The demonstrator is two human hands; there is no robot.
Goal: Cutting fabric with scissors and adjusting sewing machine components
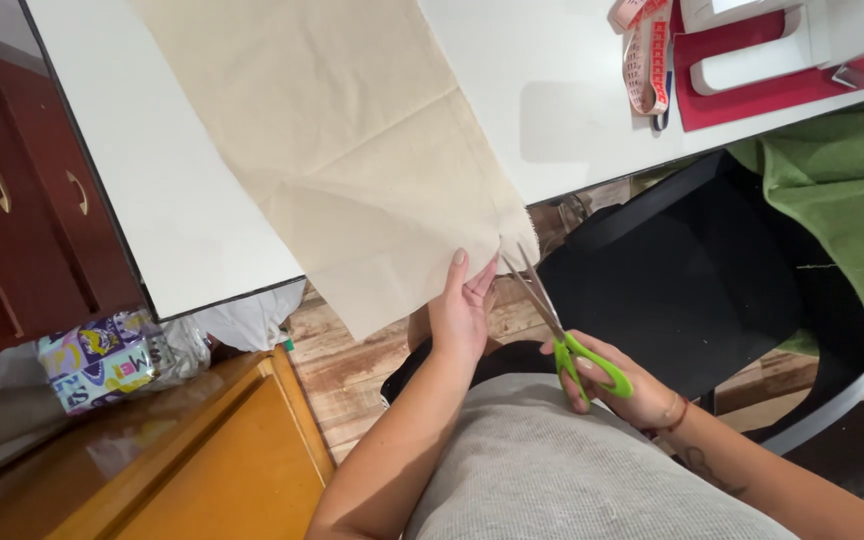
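Cream cotton fabric (352,150), the biggest thing in view, runs from the top centre of the frame down over the near edge of the white table (162,200) to the lower centre, where its corner hangs free. Its long edges look whole; the only place where cutting is in hand is the lower right corner, so the cut seems barely begun, with nearly the whole length of cloth left.

Right of centre stands a black chair (692,270), with a green cloth (842,200) draped at the right edge of the frame. In the lower left sits an orange-brown wooden cabinet (202,460), above it a dark red chest of drawers (12,190) at the left edge, and between them a printed plastic bag (102,355). A white sewing machine (782,40) on a red mat (752,100) fills the upper right corner, with a coiled measuring tape (644,50) just beside it.

At lower centre, the left hand (462,310) lies flat against the hanging fabric corner, fingers straight and close together, steadying the edge. The right hand (622,380) has its fingers through the green handles of the scissors (552,320), gripping them; the blades stand parted, their tips touching the fabric's lower right edge just beside the left fingertips.
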